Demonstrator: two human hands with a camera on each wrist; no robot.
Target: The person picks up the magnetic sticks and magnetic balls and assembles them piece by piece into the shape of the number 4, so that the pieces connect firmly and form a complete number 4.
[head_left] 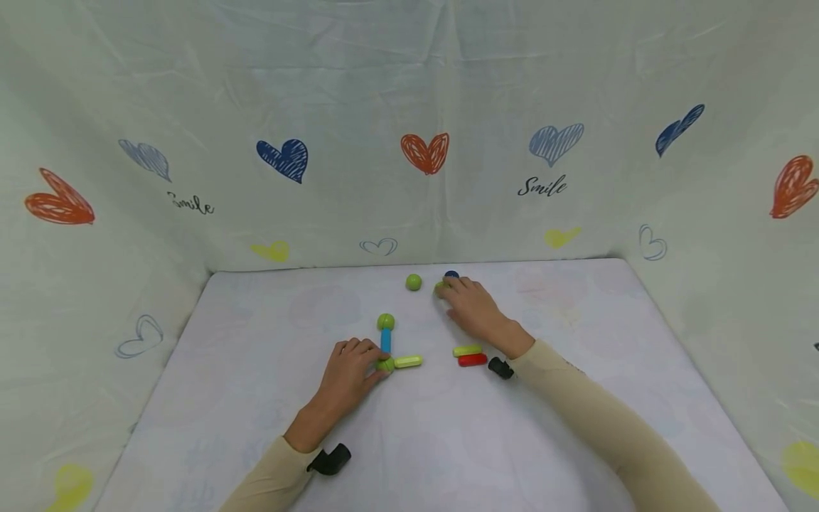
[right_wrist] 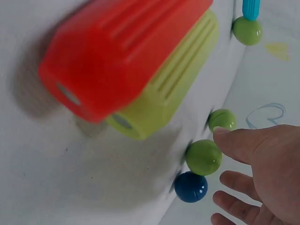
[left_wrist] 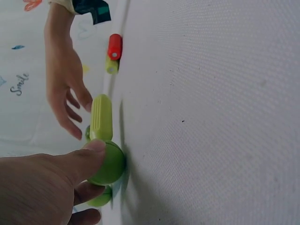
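Note:
My left hand (head_left: 350, 375) pinches a green ball (left_wrist: 109, 164) between thumb and fingers. From this ball a yellow-green rod (head_left: 408, 362) sticks out to the right and a blue rod (head_left: 386, 340) runs away toward the back, ending at another green ball (head_left: 386, 322). Far back, my right hand (head_left: 472, 306) reaches over a green ball (right_wrist: 204, 157) with its fingers spread and loosely bent. Its thumb tip is right by the ball in the right wrist view. A dark blue ball (right_wrist: 191, 186) sits just beside that one.
One more green ball (head_left: 414, 282) lies at the back, left of the right hand. Under the right forearm, a red rod (head_left: 472, 360) and a yellow-green rod (head_left: 467, 350) lie side by side. A cloth with printed hearts hangs behind the white table (head_left: 256, 313).

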